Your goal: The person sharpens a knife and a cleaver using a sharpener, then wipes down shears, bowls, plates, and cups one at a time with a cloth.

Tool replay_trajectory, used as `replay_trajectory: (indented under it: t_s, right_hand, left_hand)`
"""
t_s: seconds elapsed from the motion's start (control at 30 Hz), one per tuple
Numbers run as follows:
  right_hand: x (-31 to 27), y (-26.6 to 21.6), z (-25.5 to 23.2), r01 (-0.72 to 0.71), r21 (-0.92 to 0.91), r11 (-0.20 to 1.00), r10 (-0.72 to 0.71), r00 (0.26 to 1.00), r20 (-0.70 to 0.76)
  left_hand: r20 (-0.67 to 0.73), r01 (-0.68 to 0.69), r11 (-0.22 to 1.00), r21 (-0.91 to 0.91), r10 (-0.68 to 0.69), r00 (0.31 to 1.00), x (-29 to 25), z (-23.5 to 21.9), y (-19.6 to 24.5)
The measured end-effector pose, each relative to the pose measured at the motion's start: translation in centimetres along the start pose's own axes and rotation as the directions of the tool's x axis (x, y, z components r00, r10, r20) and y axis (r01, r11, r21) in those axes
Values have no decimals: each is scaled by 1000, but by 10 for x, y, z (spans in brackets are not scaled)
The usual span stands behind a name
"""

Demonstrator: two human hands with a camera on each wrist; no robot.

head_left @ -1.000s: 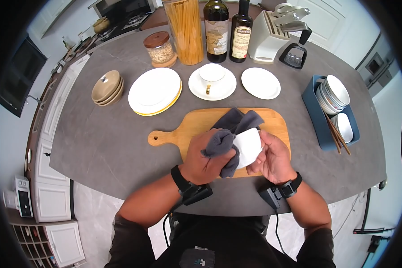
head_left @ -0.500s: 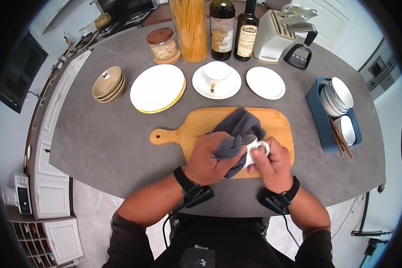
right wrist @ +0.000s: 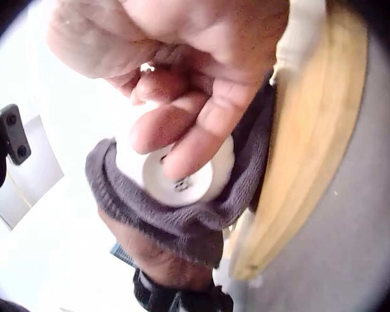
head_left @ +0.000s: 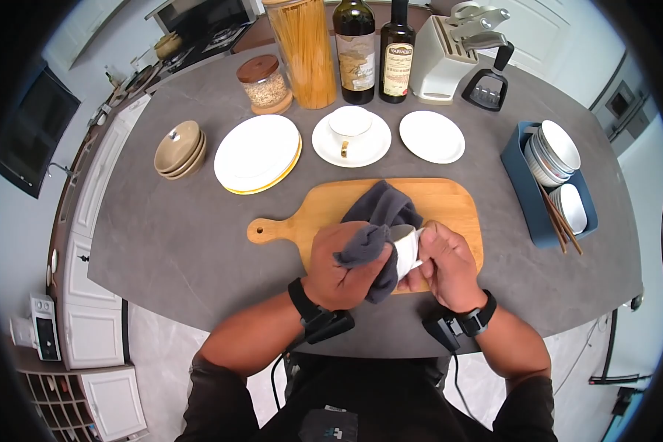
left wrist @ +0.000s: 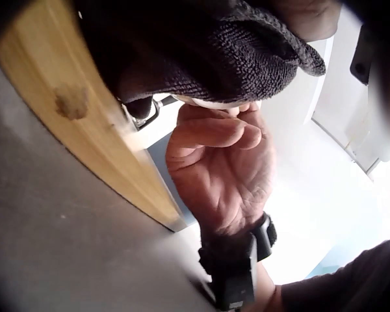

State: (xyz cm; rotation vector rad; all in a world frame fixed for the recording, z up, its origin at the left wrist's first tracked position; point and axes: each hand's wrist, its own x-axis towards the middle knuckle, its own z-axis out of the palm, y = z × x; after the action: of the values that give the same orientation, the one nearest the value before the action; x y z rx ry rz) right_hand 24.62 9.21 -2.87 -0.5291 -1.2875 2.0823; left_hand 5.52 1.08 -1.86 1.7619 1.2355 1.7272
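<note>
A small white cup [head_left: 406, 254] is tilted over the wooden cutting board [head_left: 453, 202], partly wrapped in a dark grey towel [head_left: 383, 202]. My left hand [head_left: 339, 269] grips the towel bunched round the cup's left side. From the other side my right hand [head_left: 451, 267] pinches the cup near its handle. In the right wrist view, fingertips of the right hand lie against the cup's round base [right wrist: 182, 185], which bears a small dark mark. The towel [left wrist: 247, 62] hides most of the cup in the left wrist view.
Behind the board stand stacked plates [head_left: 258, 151], a cup on a saucer [head_left: 350, 140] and a small plate [head_left: 432, 137]. Brown bowls [head_left: 178, 147] sit to the left. A blue bin [head_left: 527, 195] with bowls and chopsticks is at right. Bottles [head_left: 398, 62] and a knife block [head_left: 442, 62] line the back.
The right hand has shifted its hold on the cup, and the cup has turned: its handle faced up toward the camera half a second ago. The left hand keeps gripping the towel.
</note>
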Motion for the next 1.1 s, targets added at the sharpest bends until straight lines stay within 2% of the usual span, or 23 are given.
replay_trajectory:
  t_s: [0.03,0.07,0.1,0.13,0.2,0.27,0.33,0.37,0.43,0.47,0.53,0.57,0.6,0.63,0.7,0.77,0.83,0.87,0.9,0.97,1.0,1.03,1.1]
  right_hand:
    - [2,-2,-2,3,1,1000,-3,1000,-3]
    - [3,-5,-3,-131,168,977,129,991,19]
    - [3,-6,-4,-261,324,909,254,965,64]
    - [8,3,-4,-311,439,843,282,950,132]
    - [5,4,-2,-358,452,817,337,933,128]
    - [4,4,1,-407,465,786,395,909,129]
    - [4,4,3,-311,428,849,249,949,195]
    - [3,0,6,-317,426,847,254,947,199]
    - [0,-14,14,-250,210,945,244,968,54]
    - [0,-10,12,-255,207,945,248,967,60]
    - [-4,-2,11,-13,70,997,11,1000,18]
    - [-8,-2,14,-18,69,997,17,1000,25]
    - [-12,-4,20,102,-133,986,-102,995,8]
    - [-16,-5,24,214,-329,920,-222,975,16]
    - [-16,-1,23,252,-333,909,-252,967,44]
    - [-14,5,16,441,-519,732,-401,895,196]
    - [-15,3,15,429,-563,707,-387,900,199]
    - [-12,2,16,462,-653,600,-426,875,228]
    - [-9,1,17,486,-730,480,-460,848,262]
    - [-6,0,17,505,-758,412,-476,829,293]
    - [-4,-1,18,521,-782,342,-490,809,325]
    - [-2,0,18,521,-782,341,-490,809,325]
    - [3,1,18,583,-788,198,-564,725,395]
  left_hand:
    - [-49,53,995,-85,-57,997,-3,1,5]
    - [-94,103,980,-172,-120,988,-4,2,8]
    - [-91,103,979,-173,-120,989,-4,1,6]
    - [-36,65,975,-210,-74,997,-5,-2,3]
    - [17,29,968,-249,-26,1000,-7,-5,-3]
    - [82,94,939,-329,-71,994,-7,-8,-9]
    - [109,129,922,-364,-95,989,-10,-10,-9]
    - [67,169,894,-414,-155,986,-12,-7,-7]
    - [19,202,862,-464,-219,976,-14,-5,-8]
    - [15,204,836,-509,-228,973,-13,-5,-10]
    - [6,205,809,-551,-241,970,-9,-5,-14]
    - [-38,145,798,-584,-206,978,-5,-4,-16]
    - [-84,84,785,-613,-171,982,-2,-4,-16]
    - [-91,83,788,-610,-173,981,-1,-4,-12]
    - [-90,269,827,-494,-356,930,2,-7,-4]
    - [-26,239,821,-519,-295,955,8,-9,-1]
    - [-21,423,622,-658,-577,816,11,-4,10]
    - [59,414,643,-645,-498,865,11,-9,0]
    - [59,414,643,-645,-497,865,10,-8,-3]
    - [66,436,489,-756,-606,793,8,-5,-6]
    - [66,436,489,-756,-605,794,7,-6,-6]
    - [105,482,447,-754,-642,760,6,-8,-5]
    - [144,525,403,-750,-674,724,7,-7,-3]
